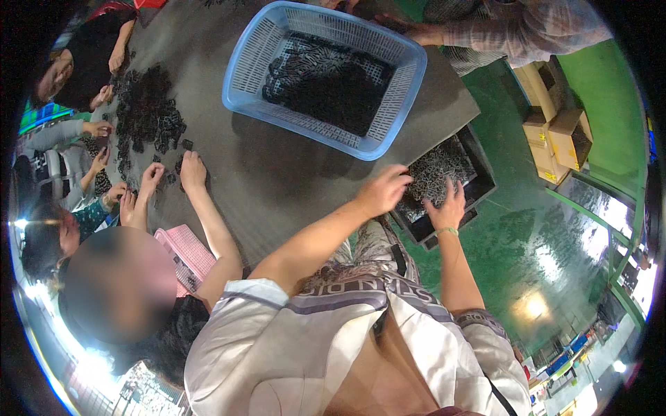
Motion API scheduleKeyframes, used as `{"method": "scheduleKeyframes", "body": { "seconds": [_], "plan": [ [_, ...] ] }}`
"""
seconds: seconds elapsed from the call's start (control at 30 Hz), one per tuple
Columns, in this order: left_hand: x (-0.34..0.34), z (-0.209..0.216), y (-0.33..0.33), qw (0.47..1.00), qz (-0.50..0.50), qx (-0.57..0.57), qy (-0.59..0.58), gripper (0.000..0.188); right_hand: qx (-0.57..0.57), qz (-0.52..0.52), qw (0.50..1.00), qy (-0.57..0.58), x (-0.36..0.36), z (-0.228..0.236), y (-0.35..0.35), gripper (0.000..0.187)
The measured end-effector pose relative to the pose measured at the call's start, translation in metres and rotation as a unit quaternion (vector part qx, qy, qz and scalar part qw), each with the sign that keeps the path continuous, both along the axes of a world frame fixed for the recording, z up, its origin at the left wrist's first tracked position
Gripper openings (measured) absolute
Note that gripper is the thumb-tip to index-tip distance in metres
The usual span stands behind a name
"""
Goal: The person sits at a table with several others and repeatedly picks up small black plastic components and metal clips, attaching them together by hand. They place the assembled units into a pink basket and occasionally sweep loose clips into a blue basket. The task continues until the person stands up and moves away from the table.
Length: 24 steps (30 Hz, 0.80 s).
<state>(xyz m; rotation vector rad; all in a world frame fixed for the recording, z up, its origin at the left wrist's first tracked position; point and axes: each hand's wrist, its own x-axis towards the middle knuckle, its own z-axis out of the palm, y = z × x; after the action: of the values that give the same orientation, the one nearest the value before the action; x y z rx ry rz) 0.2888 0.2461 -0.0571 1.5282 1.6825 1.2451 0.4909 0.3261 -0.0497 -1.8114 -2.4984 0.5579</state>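
A black bin (483, 191) sits beside the table's right edge, holding a tangled heap of small, thin, dark metallic pieces (438, 175). My right hand (447, 208) lies over the near side of this heap, its fingers spread and touching the pieces. At the bin's left side is my left hand (383, 191), fingers bent and somewhat apart, with nothing visible in them. Beyond my hands, a blue perforated basket (305, 125) stands on the table with many small black parts (333, 83) inside.
Dark table (236, 180) extends left, bearing a pile of black parts (149, 111). Several people work along its left side; a pink basket (187, 256) is near one. Another person's sleeved arm (506, 35) reaches in at the far right. Cardboard boxes (558, 139) stand on the green floor.
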Motion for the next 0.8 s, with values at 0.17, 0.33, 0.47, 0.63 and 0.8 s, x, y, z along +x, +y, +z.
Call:
{"method": "scheduleKeyframes", "body": {
  "seconds": [0.17, 0.33, 0.47, 0.63, 0.8],
  "plan": [
    [-0.064, -0.013, -0.057, 0.958, 0.108, -0.107, 0.242, 0.042, -0.099, -0.025, 0.983, -0.152, -0.031, -0.021, 0.017, 0.083],
    [-0.077, -0.017, -0.07, 0.948, 0.112, -0.105, 0.28, 0.043, -0.073, -0.07, 0.989, -0.11, -0.026, -0.011, 0.052, 0.057],
    [-0.077, -0.017, -0.074, 0.946, 0.116, -0.105, 0.284, 0.04, -0.072, -0.102, 0.988, -0.093, -0.005, 0.001, 0.086, 0.058],
    [-0.075, -0.017, -0.069, 0.952, 0.115, -0.097, 0.267, 0.038, 0.065, -0.163, 0.984, -0.041, 0.02, -0.021, 0.116, 0.05],
    [-0.074, -0.015, -0.066, 0.956, 0.12, -0.08, 0.256, 0.036, -0.024, -0.177, 0.984, -0.028, 0.042, -0.04, 0.133, 0.027]
  ]
}}
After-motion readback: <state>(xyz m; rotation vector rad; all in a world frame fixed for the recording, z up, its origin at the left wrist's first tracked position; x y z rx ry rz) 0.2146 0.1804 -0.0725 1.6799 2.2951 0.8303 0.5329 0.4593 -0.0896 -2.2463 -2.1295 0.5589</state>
